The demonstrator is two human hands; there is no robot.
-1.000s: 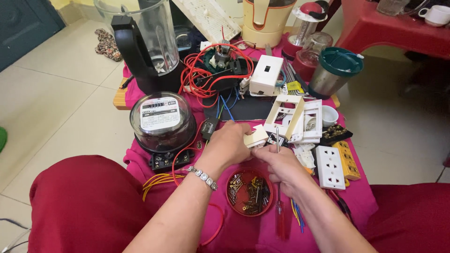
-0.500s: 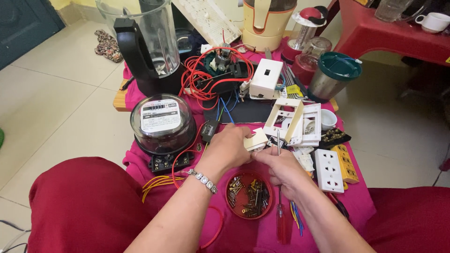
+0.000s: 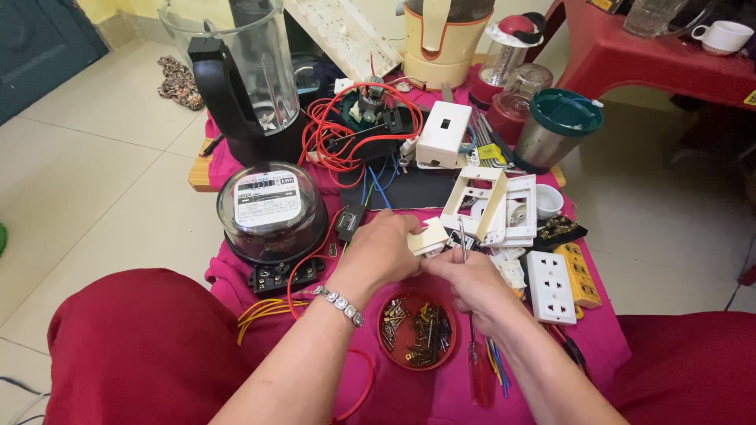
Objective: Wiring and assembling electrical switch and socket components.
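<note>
You hold a small cream switch module [image 3: 429,236] near the middle of the frame, just above the red dish of screws [image 3: 416,330]. Your left hand [image 3: 378,256] is closed around its left side and keeps it steady. Your right hand [image 3: 465,275] pinches a thin metal tool [image 3: 462,240] with fingers close together, and its tip stands up just beside the module; I cannot tell if it touches a screw or a terminal.

I judge that the work on this piece is in the middle. The module is out of its frame, because the cream face plates [image 3: 492,206] lie open and separate to the upper right, and no wire looks joined to it yet. The white socket strip [image 3: 551,287] at the right and the round electricity meter [image 3: 269,211] at the left lie untouched. A red screwdriver [image 3: 479,376] rests below your right wrist.
</note>
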